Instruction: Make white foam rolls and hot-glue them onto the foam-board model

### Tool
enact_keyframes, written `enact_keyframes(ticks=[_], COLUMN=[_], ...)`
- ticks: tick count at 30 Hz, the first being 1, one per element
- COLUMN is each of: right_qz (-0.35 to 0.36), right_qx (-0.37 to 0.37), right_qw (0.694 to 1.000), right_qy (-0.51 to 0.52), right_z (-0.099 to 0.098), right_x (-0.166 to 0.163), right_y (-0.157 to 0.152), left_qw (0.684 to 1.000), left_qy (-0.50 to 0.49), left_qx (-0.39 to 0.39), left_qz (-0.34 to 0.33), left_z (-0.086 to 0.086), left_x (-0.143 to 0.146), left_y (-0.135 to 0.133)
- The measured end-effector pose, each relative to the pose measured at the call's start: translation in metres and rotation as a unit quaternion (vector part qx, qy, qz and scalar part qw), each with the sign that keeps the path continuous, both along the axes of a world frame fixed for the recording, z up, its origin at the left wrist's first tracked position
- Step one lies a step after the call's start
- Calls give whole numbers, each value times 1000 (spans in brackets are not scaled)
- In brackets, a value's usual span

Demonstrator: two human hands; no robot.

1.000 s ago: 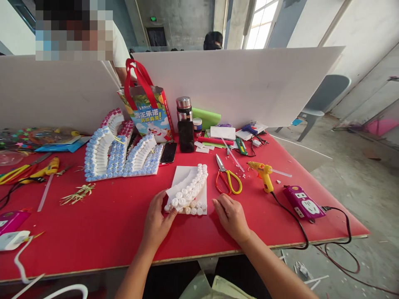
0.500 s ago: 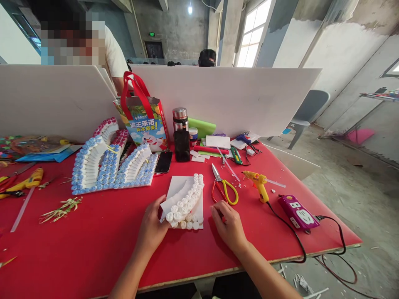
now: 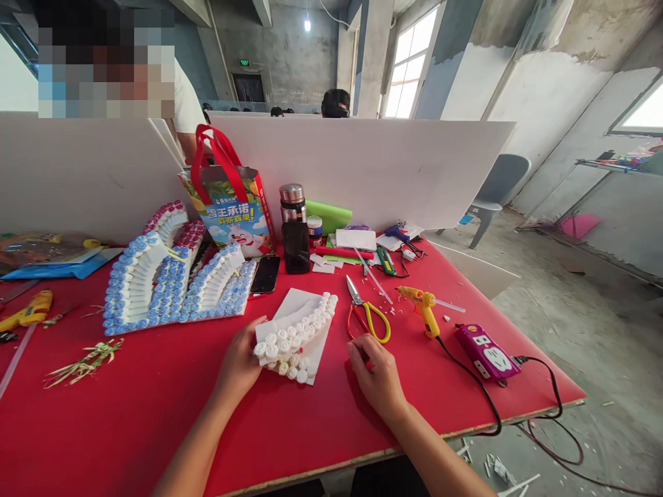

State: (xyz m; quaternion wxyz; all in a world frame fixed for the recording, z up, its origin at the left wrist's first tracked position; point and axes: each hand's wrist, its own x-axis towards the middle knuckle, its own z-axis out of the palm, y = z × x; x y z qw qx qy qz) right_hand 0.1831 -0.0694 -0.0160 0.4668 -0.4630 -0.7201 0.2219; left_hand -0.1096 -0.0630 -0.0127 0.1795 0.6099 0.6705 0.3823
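My left hand (image 3: pixel 243 355) grips the left edge of a white foam-board model (image 3: pixel 295 331). Rows of small white paper rolls line its curved raised part and lower front. The model is turned at an angle, and my left fingertips are partly hidden behind it. My right hand (image 3: pixel 380 376) rests on the table to the right of the model. Its fingers are curled closed, and whatever may be inside them is hidden. Just beyond it lie scissors (image 3: pixel 367 310) with one red and one yellow handle, blades spread. A yellow glue gun (image 3: pixel 423 307) sits farther right.
A purple box (image 3: pixel 487 353) with a black cable lies near the table's right edge. Blue-and-white roll models (image 3: pixel 170 276) stand at left behind dried stalks (image 3: pixel 88 362). Phones, a flask (image 3: pixel 293 202) and a paper bag (image 3: pixel 235 214) line the back; a person stands behind the white partition.
My left hand has turned the model clockwise, its top swinging right. My right hand stays in about the same place, still curled. The whole view has shifted slightly.
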Motion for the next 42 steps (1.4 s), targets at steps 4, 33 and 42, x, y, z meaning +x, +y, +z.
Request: enact_keyframes(ticks=[4, 33, 42], right_qz=[-1, 7, 13], right_qx=[-11, -33, -32], right_qw=[1000, 999, 999], right_qy=[3, 6, 8], right_z=[-2, -5, -3], right_x=[1, 3, 3], right_y=[1, -2, -2], left_qw=[998, 995, 996], left_qy=[19, 58, 45], left_qx=[27, 76, 63], left_qz=[-47, 30, 50], left_z=[-5, -12, -13], left_x=[-1, 0, 2], left_y=[0, -3, -4])
